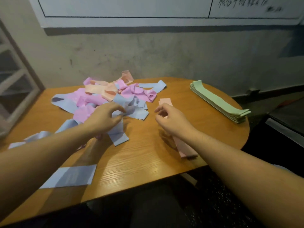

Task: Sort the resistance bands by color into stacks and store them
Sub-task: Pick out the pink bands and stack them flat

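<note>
On the wooden table [144, 162], a loose heap of mixed bands [105, 97], pink, peach and blue tangled together, lay toward eleven o'clock from the table's middle. The left hand [102, 118] reached into the near edge of that heap, its fingers curled and its thumb and fingertips closing on a crumpled blue band [130, 107]; whether the pinch was complete could not be told for certain, but the cloth bunched between them. The right hand [172, 120] hovered at about one o'clock from centre, fingers loosely curled and slightly apart, holding nothing visible. Beneath it and its wrist lay a flat pale pink stack [182, 145], running from twelve toward five o'clock, one end showing beyond the fingertips, the other end near the table's edge. A neat green stack [220, 100] sat well apart at two o'clock, near the far right rim. A flat blue band [69, 176] lay at eight o'clock by the near edge, partly under the left forearm. Behind the table stood a scuffed grey wall [164, 55].
</note>
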